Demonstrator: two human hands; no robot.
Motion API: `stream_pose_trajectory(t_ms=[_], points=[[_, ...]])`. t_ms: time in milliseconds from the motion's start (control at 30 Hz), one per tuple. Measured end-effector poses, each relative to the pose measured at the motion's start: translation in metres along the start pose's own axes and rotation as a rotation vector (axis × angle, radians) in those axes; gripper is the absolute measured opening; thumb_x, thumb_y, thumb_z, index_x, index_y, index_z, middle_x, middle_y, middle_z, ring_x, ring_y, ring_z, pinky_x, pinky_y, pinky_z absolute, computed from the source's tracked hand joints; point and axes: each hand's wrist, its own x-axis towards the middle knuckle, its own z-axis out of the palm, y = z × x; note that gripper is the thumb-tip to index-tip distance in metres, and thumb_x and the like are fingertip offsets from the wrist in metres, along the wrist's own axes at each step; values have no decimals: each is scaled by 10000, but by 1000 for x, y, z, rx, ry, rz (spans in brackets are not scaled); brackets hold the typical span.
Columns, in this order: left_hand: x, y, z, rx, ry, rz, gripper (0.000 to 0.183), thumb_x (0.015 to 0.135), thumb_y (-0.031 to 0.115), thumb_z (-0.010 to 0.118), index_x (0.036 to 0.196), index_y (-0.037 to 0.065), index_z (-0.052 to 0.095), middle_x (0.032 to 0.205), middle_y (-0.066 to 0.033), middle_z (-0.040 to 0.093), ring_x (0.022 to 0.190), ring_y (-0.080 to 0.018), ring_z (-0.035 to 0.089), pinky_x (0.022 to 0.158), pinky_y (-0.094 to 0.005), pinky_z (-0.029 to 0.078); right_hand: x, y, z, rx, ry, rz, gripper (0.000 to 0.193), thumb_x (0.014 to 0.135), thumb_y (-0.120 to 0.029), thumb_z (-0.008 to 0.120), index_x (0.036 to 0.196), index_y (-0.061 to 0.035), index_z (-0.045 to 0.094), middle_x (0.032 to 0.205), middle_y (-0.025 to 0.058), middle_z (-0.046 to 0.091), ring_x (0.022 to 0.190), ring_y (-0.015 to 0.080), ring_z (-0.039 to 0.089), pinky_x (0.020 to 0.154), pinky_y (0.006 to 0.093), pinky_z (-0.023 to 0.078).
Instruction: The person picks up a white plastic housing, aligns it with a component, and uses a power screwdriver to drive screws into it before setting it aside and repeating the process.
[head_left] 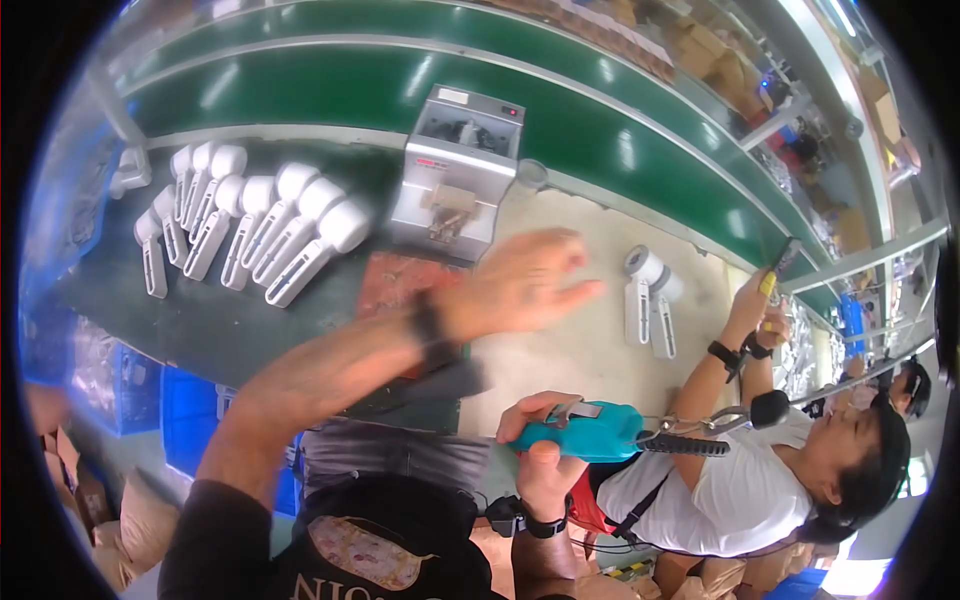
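Note:
My left hand (525,280) reaches across the pale work mat, just in front of a silver screw feeder (455,175). Its fingers are stretched out and apart, with nothing visible in them. My right hand (545,455), lower and near the bench edge, is wrapped round a teal electric screwdriver (585,432) with a metal lever. A metal hook (700,425) and black coiled cord run from the tool's end; its bit is out of sight. Two white round-headed parts with slotted handles (638,305) lie right of my left hand.
Several similar white parts (285,235) lie in rows at the left of the dark green bench (120,290). A red mat (395,285) lies before the feeder, a clear cup (532,176) beside it. A co-worker (740,490) works at the right. Blue bins (190,420) stand lower left.

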Motion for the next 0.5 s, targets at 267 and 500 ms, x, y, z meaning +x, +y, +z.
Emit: stream_pose_trajectory(t_ms=[267, 500], points=[[69, -13, 144, 158, -265, -378, 722, 775, 673, 647, 1052, 9, 704, 1029, -185, 707, 993, -349, 684, 884, -408, 534, -15, -3, -5, -41, 82, 21, 699, 817, -563, 764, 1097, 51, 584, 748, 86, 617, 680, 180, 603, 611, 287, 466], [34, -49, 113, 131, -119, -403, 414, 764, 421, 706, 932, 44, 677, 972, -168, 698, 880, -357, 679, 805, -463, 528, -1, 16, -10, -87, 77, -30, 684, 824, -544, 767, 1130, 35, 569, 770, 77, 622, 706, 162, 604, 628, 273, 463]])
